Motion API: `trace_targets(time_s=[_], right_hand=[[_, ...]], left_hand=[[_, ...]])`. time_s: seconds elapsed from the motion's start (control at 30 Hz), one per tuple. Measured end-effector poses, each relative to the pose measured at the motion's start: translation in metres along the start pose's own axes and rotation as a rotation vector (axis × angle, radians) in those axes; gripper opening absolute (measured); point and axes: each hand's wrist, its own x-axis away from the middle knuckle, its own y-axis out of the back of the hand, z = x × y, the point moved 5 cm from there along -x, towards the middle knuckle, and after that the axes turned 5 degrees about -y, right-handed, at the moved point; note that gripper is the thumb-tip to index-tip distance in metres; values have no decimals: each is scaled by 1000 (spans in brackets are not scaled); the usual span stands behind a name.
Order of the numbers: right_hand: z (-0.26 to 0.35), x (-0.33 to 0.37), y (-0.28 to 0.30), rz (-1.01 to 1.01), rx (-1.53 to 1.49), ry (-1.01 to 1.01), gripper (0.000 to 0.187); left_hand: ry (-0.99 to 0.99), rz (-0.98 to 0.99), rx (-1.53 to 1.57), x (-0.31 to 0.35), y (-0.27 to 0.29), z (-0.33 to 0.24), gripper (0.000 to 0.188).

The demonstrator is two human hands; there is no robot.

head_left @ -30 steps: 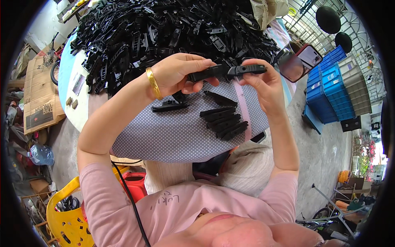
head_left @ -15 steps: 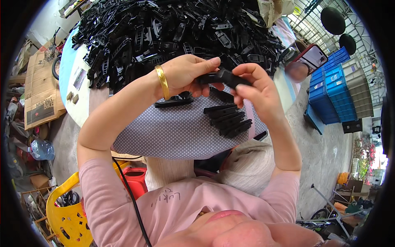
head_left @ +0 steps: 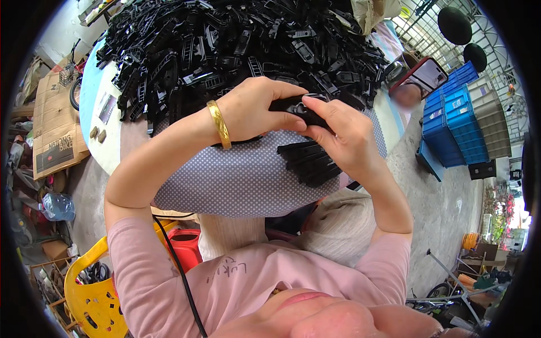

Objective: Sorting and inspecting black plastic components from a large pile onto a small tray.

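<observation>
Both of my hands grip one elongated black plastic part [head_left: 298, 108] above the near side of the table. My left hand [head_left: 256, 107], with a gold bangle at its wrist, pinches the part's left end between thumb and fingers. On its right end are the thumb and fingers of my right hand [head_left: 346, 132]; the palms hide much of the part. Just below the right hand, several similar black pieces [head_left: 307, 163] lie in a neat overlapping row on the dotted cloth [head_left: 225, 180]. Another black piece [head_left: 242, 141] is partly covered by my left hand.
A large heap of black plastic parts [head_left: 225, 50] covers the table's far side. At its right edge stands a phone [head_left: 428, 76]. Blue crates [head_left: 453, 127] are stacked on the floor at right. A yellow chair [head_left: 93, 304] and red stool [head_left: 185, 248] stand at lower left.
My right hand has turned and closed over the part, moving nearer to my left hand. My left thumb has come down to the part's near side. The row of pieces stays put.
</observation>
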Motion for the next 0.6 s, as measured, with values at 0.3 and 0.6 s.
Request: trace_targets(time_s=[0.3,0.6], right_hand=[[5,-6,18,-112,260,-24,62],[-12,-8,8,38,125,-70,49]], left_hand=[[-247,-124,-226,3,-1,-13,39],[-375,-241,-512,4,-8,-14,42]])
